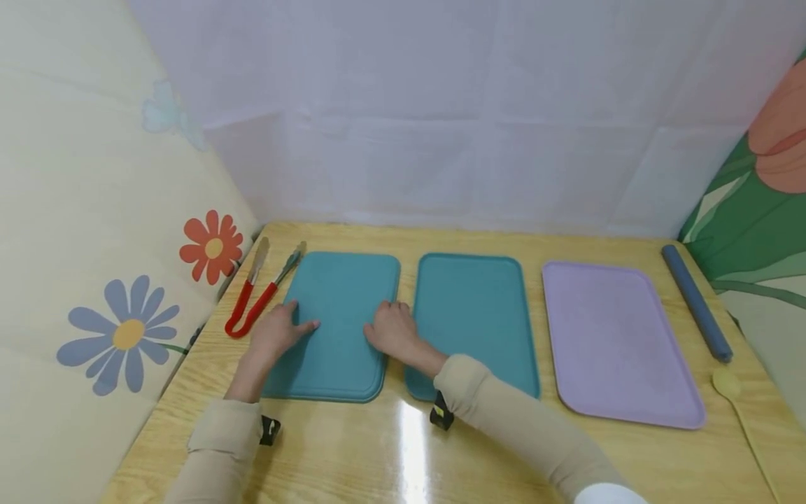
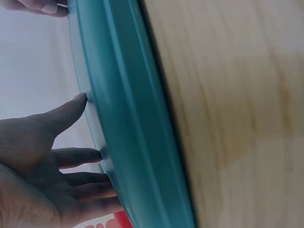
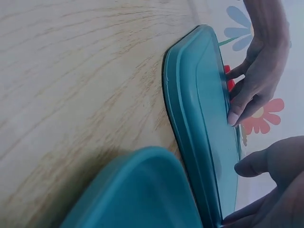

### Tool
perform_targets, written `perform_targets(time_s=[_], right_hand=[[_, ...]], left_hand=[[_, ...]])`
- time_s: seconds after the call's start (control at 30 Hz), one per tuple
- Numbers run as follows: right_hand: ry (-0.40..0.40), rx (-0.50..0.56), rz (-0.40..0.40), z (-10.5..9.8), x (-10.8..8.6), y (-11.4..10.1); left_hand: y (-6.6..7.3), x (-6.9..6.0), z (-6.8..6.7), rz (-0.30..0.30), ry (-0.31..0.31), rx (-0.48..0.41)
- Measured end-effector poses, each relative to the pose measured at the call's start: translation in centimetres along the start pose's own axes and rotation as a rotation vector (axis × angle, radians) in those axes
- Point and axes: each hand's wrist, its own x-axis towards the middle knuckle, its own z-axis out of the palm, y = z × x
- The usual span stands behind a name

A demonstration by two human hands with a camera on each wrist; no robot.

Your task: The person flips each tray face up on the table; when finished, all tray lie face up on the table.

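Note:
Two hands rest on the leftmost teal tray (image 1: 343,280), which lies face down with its flat underside up. The left hand (image 1: 275,332) is at its left side, thumb on the surface; in the left wrist view, the straight fingers of the left hand (image 2: 61,166) touch the tray (image 2: 128,114). At the right edge is the right hand (image 1: 393,329), its thumb toward the tray's middle. In the right wrist view the thumb of the right hand (image 3: 280,185) is extended and its other fingers meet the tray's edge (image 3: 190,109), their tips partly hidden.
A second teal tray (image 1: 472,301) lies face up just right, under the right forearm. Farther right are a lilac tray (image 1: 620,343), a dark blue roll (image 1: 695,301) and a yellow spoon (image 1: 728,385). Red-handled tongs (image 1: 242,308) lie at the left. A cloth wall stands behind.

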Motion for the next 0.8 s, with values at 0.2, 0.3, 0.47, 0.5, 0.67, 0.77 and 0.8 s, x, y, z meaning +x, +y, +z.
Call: perform_targets(time_s=[0.2,0.3,0.47,0.5,0.67,0.77,0.8], right_hand=[[-0.022,0.148,0.056,-0.4,0.3,0.1],[-0.027,0.219,0.076,-0.7,0.2,0.0],[-0.052,0.344,0.117,-1.1,0.3,0.0],[-0.058,0.377,0.128,-1.2,0.3,0.0],[-0.069,0.491,0.173,-1.4,0.3,0.0],[-0.037,0.532,0.189,-1.4,0.3,0.0],[-0.026,0.544,0.191,-1.5,0.3,0.0]], left_hand=[[-0.1,0.2,-0.1,-0.003,-0.003,0.004],[0.0,0.3,-0.1,-0.012,-0.011,0.010],[0.0,0.3,-0.1,-0.019,-0.014,0.012],[0.0,0.3,-0.2,-0.017,-0.013,0.012],[0.1,0.3,-0.2,-0.022,-0.014,0.006],[0.1,0.3,-0.1,-0.021,-0.014,0.007],[0.1,0.3,-0.1,-0.022,-0.013,0.007]])
